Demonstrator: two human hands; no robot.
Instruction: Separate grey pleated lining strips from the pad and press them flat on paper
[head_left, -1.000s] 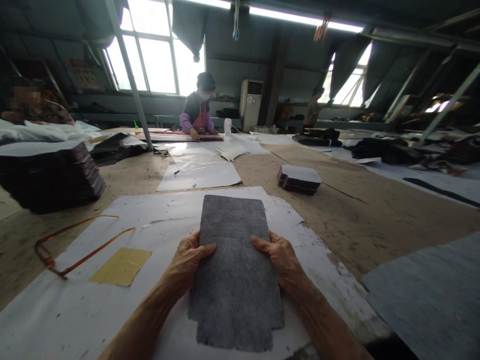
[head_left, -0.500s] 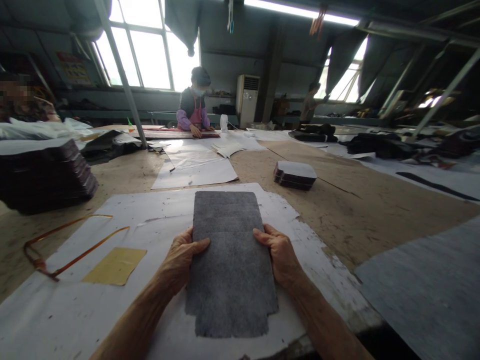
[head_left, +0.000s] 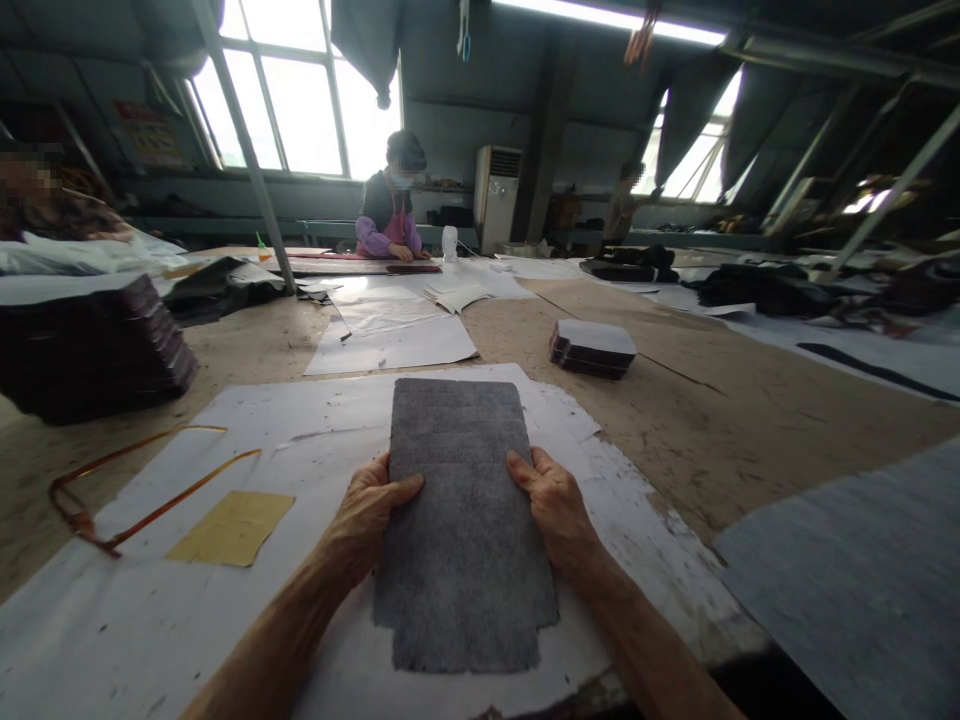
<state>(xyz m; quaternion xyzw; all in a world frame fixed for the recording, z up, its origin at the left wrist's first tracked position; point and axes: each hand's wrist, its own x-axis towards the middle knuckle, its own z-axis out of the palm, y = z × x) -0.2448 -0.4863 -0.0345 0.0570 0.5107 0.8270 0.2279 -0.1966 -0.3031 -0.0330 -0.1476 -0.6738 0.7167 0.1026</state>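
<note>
Here, in the head view, a flat grey felt sheet with a rounded far end (head_left: 461,520) lies in the near middle of the scene, on a big white paper sheet with dark marks (head_left: 150,620) that covers the near part of the wide brown table (head_left: 712,420). The left hand (head_left: 367,520) grips the left edge of the felt, with the thumb on top and the other fingers tucked under. The right hand (head_left: 555,510) grips the right edge the same way. Both hands sit about halfway along the felt, across from each other.

To the left of the felt, a yellow square paper piece (head_left: 232,527) lies flat on the white paper. Just past it, farther left, an orange thin bent strip (head_left: 135,485) lies partly on the paper and partly on the table. At the far left stands a tall stack of dark flat pieces (head_left: 90,350). To the far right of the felt there is a small stack of dark pieces with a grey top (head_left: 592,348). At the near right lies a large grey felt piece (head_left: 862,570). More white papers (head_left: 390,345) lie farther back. At the far end of the table, a person in a purple top (head_left: 390,215) leans over it.
</note>
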